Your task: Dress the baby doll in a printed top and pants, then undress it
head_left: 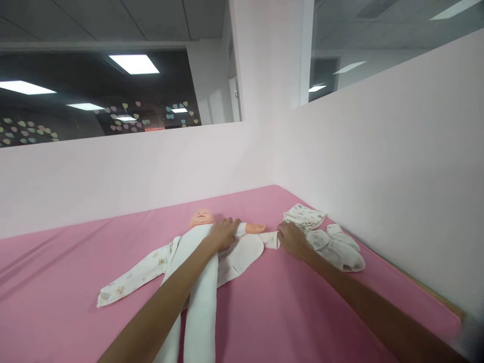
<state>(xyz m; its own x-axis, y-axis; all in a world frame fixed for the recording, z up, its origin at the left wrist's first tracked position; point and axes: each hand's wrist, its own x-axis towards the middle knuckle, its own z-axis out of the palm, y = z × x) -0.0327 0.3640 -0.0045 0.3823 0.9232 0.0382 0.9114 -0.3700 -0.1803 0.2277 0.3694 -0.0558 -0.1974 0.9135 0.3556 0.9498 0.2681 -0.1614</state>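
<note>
A baby doll (pixel 201 217) lies on its back on a pink padded surface, dressed in white, its bare hand (pixel 255 228) stretched to the right. Under it a white baby shirt with a small print is spread open; one printed sleeve (pixel 138 275) reaches out to the left. My left hand (pixel 224 233) is closed over the doll's upper arm near the shoulder, fingertips partly hidden. At the cuff of the shirt's other sleeve (pixel 271 240), my right hand (pixel 293 239) pinches the fabric. The doll's white-clad legs (pixel 200 317) extend toward me, partly behind my left forearm.
Right of my right hand, a folded printed cloth (pixel 304 217) and a crumpled white garment (pixel 342 249) lie by the wall. White walls (pixel 397 151) border the pink mat (pixel 49 282) at the back and right. Above them are windows (pixel 113 91) with heart-shaped stickers beyond.
</note>
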